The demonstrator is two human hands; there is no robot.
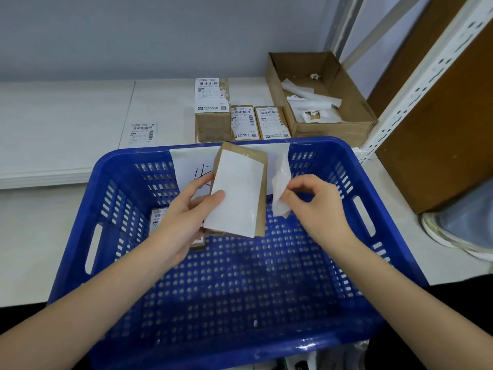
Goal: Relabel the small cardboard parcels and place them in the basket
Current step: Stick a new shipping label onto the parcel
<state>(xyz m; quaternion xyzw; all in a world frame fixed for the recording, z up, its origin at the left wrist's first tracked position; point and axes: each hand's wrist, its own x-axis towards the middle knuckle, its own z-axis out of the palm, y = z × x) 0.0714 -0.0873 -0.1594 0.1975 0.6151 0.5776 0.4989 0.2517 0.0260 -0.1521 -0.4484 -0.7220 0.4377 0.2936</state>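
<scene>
Head view shows your left hand [186,209] gripping the small brown cardboard parcel [240,193] with its white label, your right hand [314,201] pinching the thin peeled white backing paper [280,193]; a loose grip could drop the parcel early into the blue plastic basket [333,161].

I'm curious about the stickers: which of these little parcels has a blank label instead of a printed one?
The parcel held in the left hand over the basket; its white label is blank, while the other parcels show printed barcodes.

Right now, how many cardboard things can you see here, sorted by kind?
Small cardboard parcels: 5. One is in the left hand at, one lies in the blue basket at, three stand on the table.
Open cardboard box: 1.
Total: 6.
</scene>
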